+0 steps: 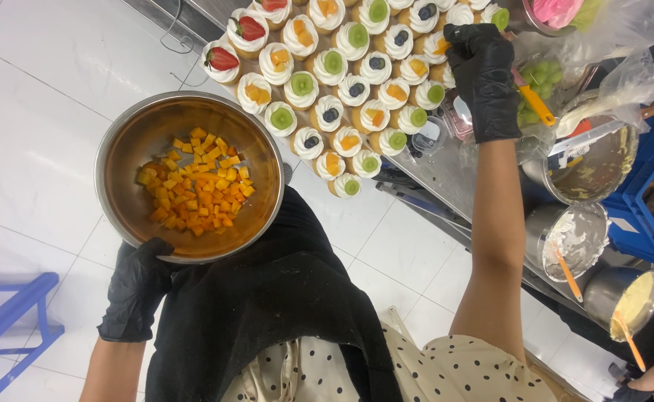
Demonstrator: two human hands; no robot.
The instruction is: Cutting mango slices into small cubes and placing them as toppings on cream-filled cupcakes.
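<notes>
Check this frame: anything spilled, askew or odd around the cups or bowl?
Nothing spilled. The steel bowl of diced orange fruit is held level by the left hand, not resting on a surface. The right hand sits over the cream cups, which stand upright in tidy rows. The mixing bowls are cream-smeared inside only.

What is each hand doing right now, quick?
Left hand: closed on the rim of the steel bowl of diced orange fruit.
Right hand: fingers pinched over a cream cup on the tray; what it holds cannot be told.
</notes>
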